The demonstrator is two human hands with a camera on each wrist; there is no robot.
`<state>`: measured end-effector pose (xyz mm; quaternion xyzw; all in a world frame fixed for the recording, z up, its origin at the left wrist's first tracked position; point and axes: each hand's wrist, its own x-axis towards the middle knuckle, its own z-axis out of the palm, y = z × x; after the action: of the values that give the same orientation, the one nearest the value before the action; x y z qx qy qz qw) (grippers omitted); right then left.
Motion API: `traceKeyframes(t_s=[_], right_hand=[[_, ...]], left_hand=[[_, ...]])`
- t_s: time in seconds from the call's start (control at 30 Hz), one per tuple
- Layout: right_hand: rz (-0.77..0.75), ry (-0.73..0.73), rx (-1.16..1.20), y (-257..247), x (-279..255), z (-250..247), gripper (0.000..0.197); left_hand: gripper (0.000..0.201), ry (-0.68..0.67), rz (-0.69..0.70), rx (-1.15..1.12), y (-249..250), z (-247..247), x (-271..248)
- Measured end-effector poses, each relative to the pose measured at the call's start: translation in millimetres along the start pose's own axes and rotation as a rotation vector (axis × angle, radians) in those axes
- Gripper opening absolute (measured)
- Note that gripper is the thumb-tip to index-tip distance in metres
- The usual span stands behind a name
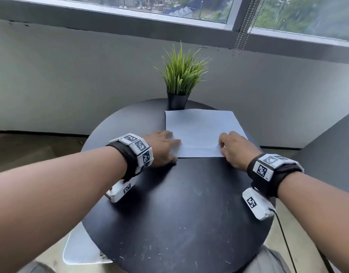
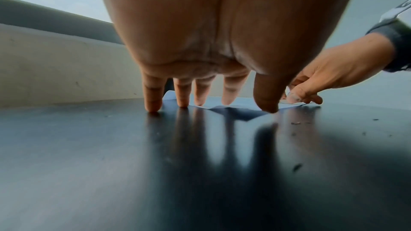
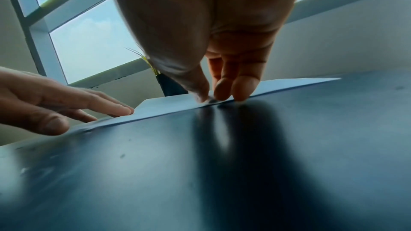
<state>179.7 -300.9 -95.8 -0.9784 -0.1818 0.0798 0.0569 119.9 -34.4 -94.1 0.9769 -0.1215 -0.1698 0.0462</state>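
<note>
The sheet of paper (image 1: 201,131) lies flat on the far side of the glossy black table (image 1: 179,203). It is light, limp and quick to crease, and best taken at a near corner. The left hand (image 1: 162,148) presses it with straight fingers. The right hand (image 1: 234,149) seems to pinch its near edge in a fingertip grip. A potted plant (image 1: 179,79) stands below the window (image 1: 169,6).

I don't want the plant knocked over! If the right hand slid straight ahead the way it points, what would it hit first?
Probably the black plant pot. The right hand pinches the paper and points across it toward that pot. Nothing else lies between them, though depth is unclear.
</note>
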Motion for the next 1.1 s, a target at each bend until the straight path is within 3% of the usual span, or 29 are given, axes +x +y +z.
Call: traceKeyframes(t_s=[0.1, 0.17, 0.27, 0.37, 0.43, 0.53, 0.63, 0.73, 0.8, 0.87, 0.93, 0.97, 1.03, 1.1], right_hand=[[-0.009, 0.005, 0.022, 8.1, 9.8, 4.1, 0.007], [-0.009, -0.01, 0.037, 11.5, 16.2, 4.9, 0.006], [-0.054, 0.027, 0.036, 9.3, 17.5, -4.3, 0.008], [-0.218, 0.104, 0.048, -7.5, -3.9, -15.7, 0.024], [-0.376, -0.021, 0.019, -28.0, -40.1, -9.1, 0.049], [-0.562, -0.256, -0.139, -56.0, -101.0, 8.4, 0.072], [-0.79, -0.364, 0.046, -63.2, -102.7, -6.1, 0.055], [-0.65, -0.281, 0.123, -67.0, -70.7, -15.5, 0.058], [-0.593, -0.236, -0.028, -75.1, -65.8, -4.7, 0.079], [-0.704, -0.302, -0.125, -90.1, -85.1, 6.9, 0.087], [-0.803, -0.381, -0.021, -95.9, -106.6, 2.7, 0.067], [-0.779, -0.399, 0.085, -94.7, -110.5, -3.3, 0.055], [-0.558, -0.301, 0.205, -83.2, -105.4, -9.7, 0.044], [-0.308, -0.206, 0.054, -74.2, -102.5, -5.4, 0.057]], left_hand=[[0.051, 0.157, -0.021, -0.09, -3.8, -0.8, -6.6], [0.051, 0.175, -0.074, -0.12, -6.4, 0.2, -14.6], [0.08, 0.014, -0.152, -0.115, -10.4, -0.6, -33.6], [0.111, -0.15, -0.186, -0.053, -6.8, 0.5, -58.3], [0.123, -0.23, -0.139, -0.022, 4.6, 5.9, -77.3], [0.109, -0.326, 0.088, -0.063, 24.2, 13.8, -104.7], [0.07, -0.237, 0.273, -0.259, 20.6, 8.7, -114.8], [0.078, -0.01, 0.191, -0.265, 6.5, 11.7, -104.6], [0.108, -0.089, 0.106, -0.118, 1.7, 16.6, -100.3], [0.118, -0.252, 0.144, 0.017, 4.1, 17.8, -107.7], [0.102, -0.294, 0.281, -0.026, 9.5, 16.6, -121.3], [0.087, -0.268, 0.33, -0.089, 13.4, 14.6, -128.4], [0.064, -0.133, 0.306, -0.173, 17.1, 15.0, -133.9], [0.067, -0.068, 0.148, -0.157, 17.1, 21.1, -129.6]])
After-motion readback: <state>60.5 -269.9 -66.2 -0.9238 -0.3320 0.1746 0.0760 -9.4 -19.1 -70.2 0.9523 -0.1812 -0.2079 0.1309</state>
